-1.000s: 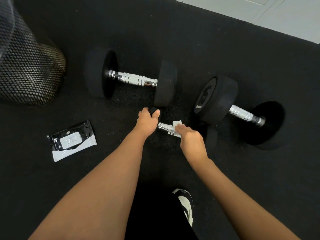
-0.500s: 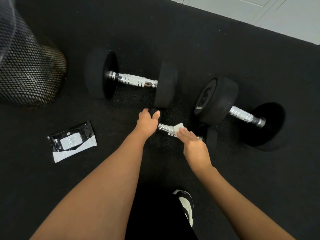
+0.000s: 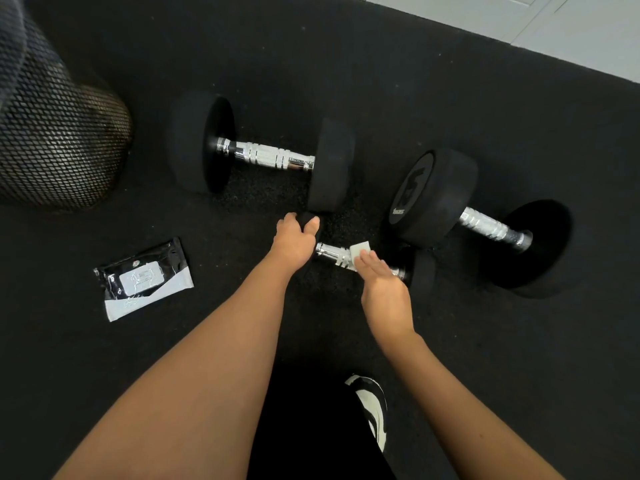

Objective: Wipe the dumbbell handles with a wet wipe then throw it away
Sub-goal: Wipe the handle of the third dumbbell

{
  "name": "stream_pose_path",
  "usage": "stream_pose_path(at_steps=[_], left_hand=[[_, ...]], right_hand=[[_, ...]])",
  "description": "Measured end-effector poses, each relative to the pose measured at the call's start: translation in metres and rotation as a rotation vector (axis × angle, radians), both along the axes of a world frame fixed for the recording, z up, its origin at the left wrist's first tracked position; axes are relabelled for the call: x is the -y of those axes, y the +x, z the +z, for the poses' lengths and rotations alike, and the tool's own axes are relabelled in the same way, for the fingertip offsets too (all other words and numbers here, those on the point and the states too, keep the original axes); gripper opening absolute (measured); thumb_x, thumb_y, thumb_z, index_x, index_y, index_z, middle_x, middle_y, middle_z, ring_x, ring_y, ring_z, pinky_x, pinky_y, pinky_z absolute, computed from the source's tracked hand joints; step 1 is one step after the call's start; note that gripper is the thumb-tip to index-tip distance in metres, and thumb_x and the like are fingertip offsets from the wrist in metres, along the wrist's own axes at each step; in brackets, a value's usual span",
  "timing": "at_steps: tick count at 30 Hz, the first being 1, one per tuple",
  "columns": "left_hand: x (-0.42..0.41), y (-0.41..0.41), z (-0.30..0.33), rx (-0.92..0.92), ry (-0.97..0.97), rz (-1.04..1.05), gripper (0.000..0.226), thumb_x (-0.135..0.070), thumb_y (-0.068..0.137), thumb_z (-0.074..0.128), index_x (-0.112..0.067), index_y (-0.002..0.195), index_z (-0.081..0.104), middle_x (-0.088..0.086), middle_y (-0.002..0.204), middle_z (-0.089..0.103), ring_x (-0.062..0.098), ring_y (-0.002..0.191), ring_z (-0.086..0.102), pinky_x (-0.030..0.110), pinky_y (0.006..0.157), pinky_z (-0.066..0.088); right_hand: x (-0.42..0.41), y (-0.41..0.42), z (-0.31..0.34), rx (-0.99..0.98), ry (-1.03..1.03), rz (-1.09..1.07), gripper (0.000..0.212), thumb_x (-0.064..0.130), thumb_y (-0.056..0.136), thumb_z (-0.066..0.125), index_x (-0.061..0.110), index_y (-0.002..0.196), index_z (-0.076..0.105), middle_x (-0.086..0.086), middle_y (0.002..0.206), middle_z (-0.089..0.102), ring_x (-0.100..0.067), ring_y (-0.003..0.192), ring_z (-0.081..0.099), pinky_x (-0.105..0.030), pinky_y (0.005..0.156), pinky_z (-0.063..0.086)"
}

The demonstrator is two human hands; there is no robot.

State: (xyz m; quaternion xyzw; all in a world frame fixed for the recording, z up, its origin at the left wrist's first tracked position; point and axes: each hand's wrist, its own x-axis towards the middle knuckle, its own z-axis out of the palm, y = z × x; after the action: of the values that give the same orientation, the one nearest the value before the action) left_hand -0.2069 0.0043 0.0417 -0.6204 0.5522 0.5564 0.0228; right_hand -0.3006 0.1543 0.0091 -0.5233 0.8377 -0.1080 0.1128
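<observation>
From my feed I see the black rubber floor mat (image 3: pixel 450 98) filling almost the whole view, with pale tile (image 3: pixel 588 29) showing beyond its far right edge. At the left edge stands a dark mesh bin (image 3: pixel 59 150). Two big dumbbells lie on the mat: the left dumbbell (image 3: pixel 266 155) past the hands, and the right dumbbell (image 3: pixel 485 226) with its near head showing a printed face. Between them and me lies the small dumbbell (image 3: pixel 337 254), its chrome handle exposed between the hands. A black and white wipe packet (image 3: pixel 143 278) sits flat on the mat, well apart to the left. My left hand (image 3: pixel 294 239) grips the small dumbbell's left head with fingers curled over it. My right hand (image 3: pixel 384 289) lies with fingers nearly straight, pressing the wet wipe (image 3: pixel 360 250) against that handle. One black and white shoe (image 3: pixel 372 407) shows beneath.
</observation>
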Motion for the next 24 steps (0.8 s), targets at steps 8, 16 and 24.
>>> stream_pose_path(at_steps=[8, 16, 24], left_hand=[[0.000, 0.000, 0.000, -0.003, -0.001, 0.005, 0.050, -0.037, 0.097, 0.041, -0.007, 0.137, 0.037, 0.015, 0.137, 0.042, 0.032, 0.124, 0.044, 0.044, 0.105, 0.036], [0.000, 0.000, 0.000, -0.003, -0.002, 0.004, 0.048, -0.036, 0.098, 0.041, -0.007, 0.135, 0.038, 0.014, 0.136, 0.042, 0.032, 0.122, 0.045, 0.042, 0.102, 0.037], [0.000, -0.001, 0.000, 0.011, -0.011, -0.004, 0.049, -0.036, 0.098, 0.040, -0.007, 0.137, 0.037, 0.015, 0.137, 0.042, 0.032, 0.124, 0.043, 0.041, 0.103, 0.035]], right_hand=[[-0.009, -0.011, 0.004, -0.047, -0.038, -0.023, 0.061, -0.026, 0.044, 0.071, 0.001, 0.098, 0.071, -0.016, 0.105, 0.071, -0.032, 0.095, 0.069, -0.047, 0.077, 0.052], [-0.013, -0.003, 0.001, -0.019, -0.007, 0.028, 0.063, -0.023, 0.048, 0.071, 0.004, 0.104, 0.070, -0.013, 0.111, 0.069, -0.031, 0.101, 0.067, -0.045, 0.081, 0.053], [0.013, 0.012, 0.007, -0.042, -0.004, 0.098, 0.062, -0.018, 0.042, 0.080, 0.004, 0.099, 0.072, -0.011, 0.102, 0.072, -0.026, 0.096, 0.069, -0.041, 0.078, 0.054]])
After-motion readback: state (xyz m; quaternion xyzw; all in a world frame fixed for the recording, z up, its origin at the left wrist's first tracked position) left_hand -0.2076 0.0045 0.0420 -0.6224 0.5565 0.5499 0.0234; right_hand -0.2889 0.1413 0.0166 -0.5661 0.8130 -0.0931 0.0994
